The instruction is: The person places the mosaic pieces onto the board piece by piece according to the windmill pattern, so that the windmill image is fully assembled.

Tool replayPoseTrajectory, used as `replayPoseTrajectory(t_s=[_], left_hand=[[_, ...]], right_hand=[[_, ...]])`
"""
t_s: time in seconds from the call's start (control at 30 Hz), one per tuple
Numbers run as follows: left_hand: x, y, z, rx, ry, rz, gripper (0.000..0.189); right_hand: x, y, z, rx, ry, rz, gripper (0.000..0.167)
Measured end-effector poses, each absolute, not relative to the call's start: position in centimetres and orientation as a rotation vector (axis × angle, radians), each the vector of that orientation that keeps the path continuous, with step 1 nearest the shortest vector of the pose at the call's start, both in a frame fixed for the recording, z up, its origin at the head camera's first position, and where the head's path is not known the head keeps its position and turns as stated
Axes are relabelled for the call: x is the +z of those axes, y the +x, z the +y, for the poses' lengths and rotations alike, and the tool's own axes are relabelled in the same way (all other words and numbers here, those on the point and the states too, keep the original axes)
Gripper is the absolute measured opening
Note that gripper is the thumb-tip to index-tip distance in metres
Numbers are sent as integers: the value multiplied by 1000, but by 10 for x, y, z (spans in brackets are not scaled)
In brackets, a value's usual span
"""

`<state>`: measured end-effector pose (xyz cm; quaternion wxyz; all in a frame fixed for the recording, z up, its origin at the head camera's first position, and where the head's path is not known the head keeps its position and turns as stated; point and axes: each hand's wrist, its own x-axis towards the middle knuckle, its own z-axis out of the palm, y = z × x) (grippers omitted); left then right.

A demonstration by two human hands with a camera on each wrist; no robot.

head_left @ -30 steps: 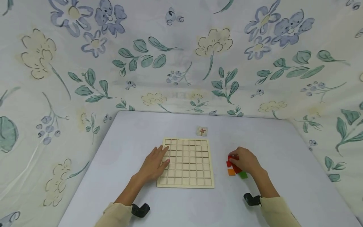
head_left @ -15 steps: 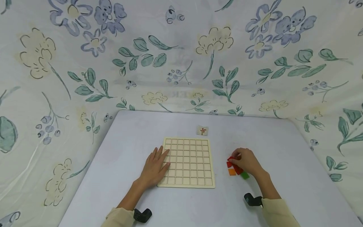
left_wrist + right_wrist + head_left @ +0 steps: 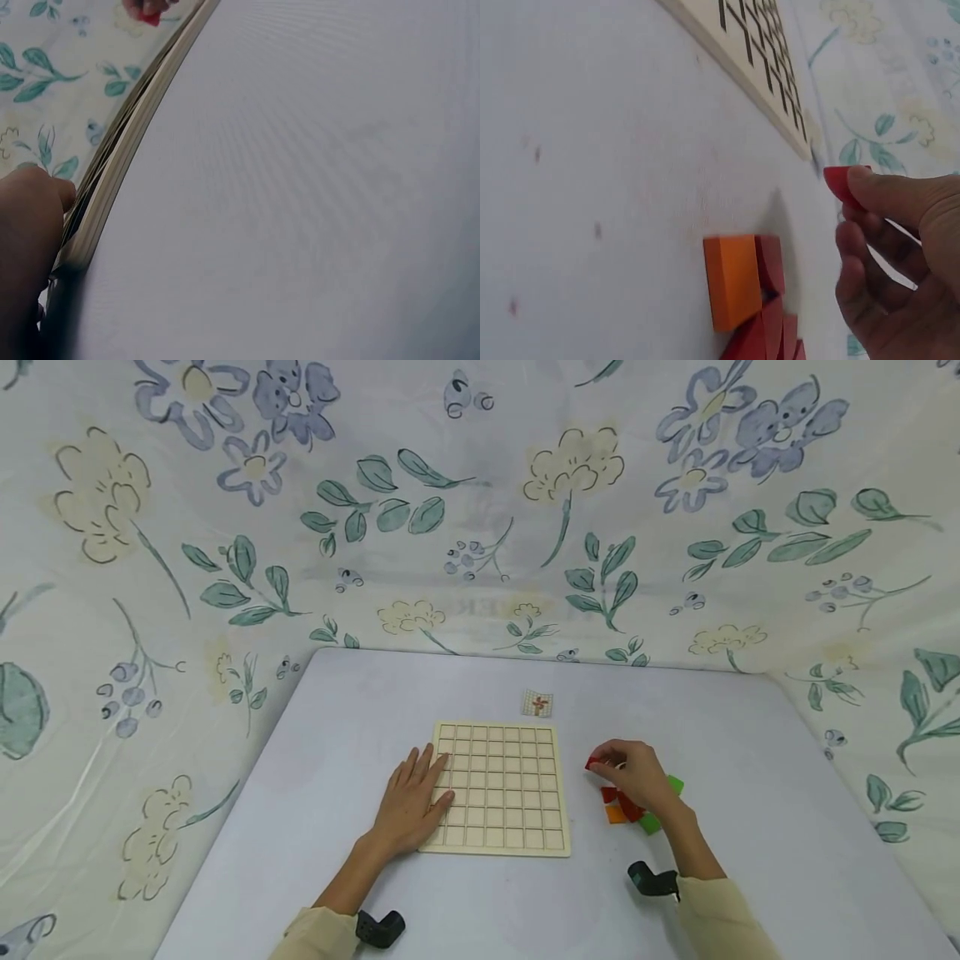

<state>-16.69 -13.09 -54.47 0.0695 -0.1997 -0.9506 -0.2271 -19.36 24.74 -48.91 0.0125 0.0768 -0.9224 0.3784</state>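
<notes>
A pale wooden grid board lies flat on the table. My left hand rests with straight, spread fingers on its left edge. To the right of the board, my right hand pinches a small red block between thumb and fingers, lifted off the table in the right wrist view. Beneath and behind that hand lie more red blocks, an orange square block and green blocks. Part of this pile is hidden by the right hand.
A small card with a red pinwheel-like pattern lies beyond the board's far edge. The white table meets a floral cloth at its back. Black devices are worn at both wrists.
My right hand has picked a red block off the pile and moved it a little up and toward the board. Another green block shows beside the wrist. The left hand stays put.
</notes>
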Motion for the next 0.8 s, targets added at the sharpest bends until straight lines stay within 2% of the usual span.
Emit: replayPoseTrajectory(t_s=[0.17, 0.33, 0.8], left_hand=[[-547, -168, -131, -662, -584, -2874, 68], [-545, -168, -133, -745, -578, -2875, 59], [-540, -168, -136, -755, -581, -2816, 51]], right_hand=[[-485, -196, 233, 1308, 202, -2857, 16], [-484, -200, 217, 1394, 179, -2822, 20], [-492, -214, 178, 1430, 398, -2741, 20]])
